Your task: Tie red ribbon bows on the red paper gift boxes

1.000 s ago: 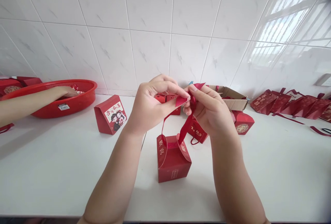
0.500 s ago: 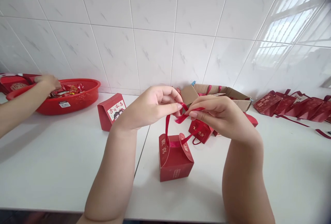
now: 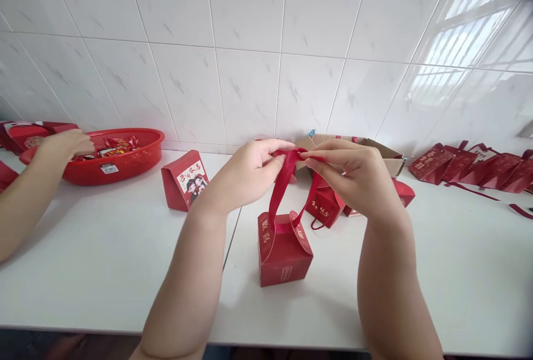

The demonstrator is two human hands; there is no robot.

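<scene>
A small red gift box (image 3: 285, 257) with rounded top flaps and gold writing stands upright on the white table. A dark red ribbon (image 3: 281, 188) rises from its top in a loop. Above the box, my left hand (image 3: 260, 168) pinches one part of the ribbon between thumb and fingers. My right hand (image 3: 347, 168) pinches the other end close beside it. The ribbon crosses between my fingertips; whether a knot has formed there I cannot tell.
Left, another person's hand (image 3: 69, 143) reaches over a red plastic basket (image 3: 141, 152) of wrapped sweets. Nearby stands a red box with a couple picture (image 3: 185, 182). Behind my hands are a cardboard box (image 3: 389, 163) and small red boxes (image 3: 325, 207). Several red bags (image 3: 478, 168) lie right.
The crossed ribbon ends have been drawn together, and the loop's left side now shows broad and flat. My hands moved slightly upward. The other person's hand shifted down at the basket.
</scene>
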